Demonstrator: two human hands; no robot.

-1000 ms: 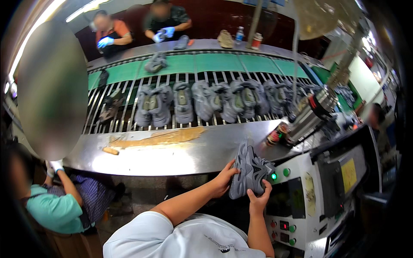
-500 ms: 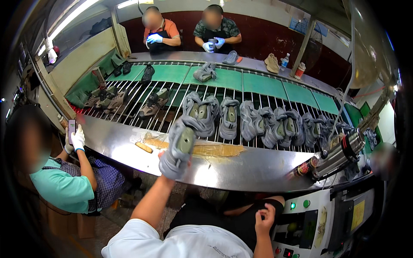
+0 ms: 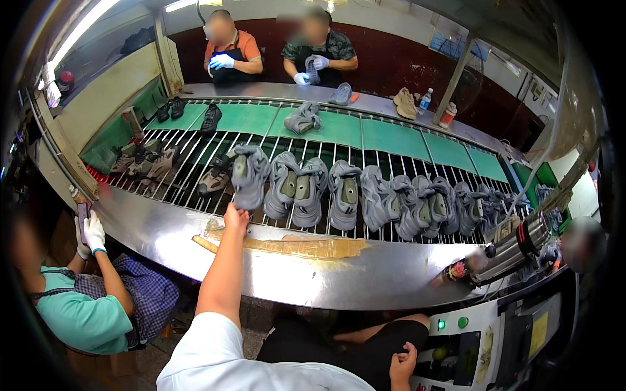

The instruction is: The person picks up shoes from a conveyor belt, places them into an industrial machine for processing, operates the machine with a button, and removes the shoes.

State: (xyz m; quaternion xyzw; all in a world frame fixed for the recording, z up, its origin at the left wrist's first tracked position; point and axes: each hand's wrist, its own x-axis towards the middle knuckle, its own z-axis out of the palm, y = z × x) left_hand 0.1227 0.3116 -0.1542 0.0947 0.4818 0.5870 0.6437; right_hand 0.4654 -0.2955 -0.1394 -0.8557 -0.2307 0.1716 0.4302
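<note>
My left arm reaches out over the steel ledge to the roller rack. My left hand [image 3: 236, 219] grips the heel end of a grey sneaker [image 3: 250, 174], whose toe points away from me. This sneaker is at the left end of a row of grey sneakers [image 3: 343, 195] on the rack, beside a matching pair. My right hand [image 3: 403, 360] hangs low by my thigh, next to the white machine panel. Its fingers are loosely curled, and nothing shows in them.
Brown shoes [image 3: 151, 161] and another grey sneaker [image 3: 303, 118] lie further off. A steel flask [image 3: 515, 251] stands at the ledge's right. Control panel [image 3: 456, 345] has green buttons. Two gloved co-workers sit opposite; another at left holds a phone [image 3: 83, 215]. Brown tape [image 3: 300, 247] covers part of the ledge.
My left hand has carried the grey sneaker from above the ledge forward and left to the row's left end. My right hand has dropped slightly. One co-worker opposite has shifted the shoe they hold.
</note>
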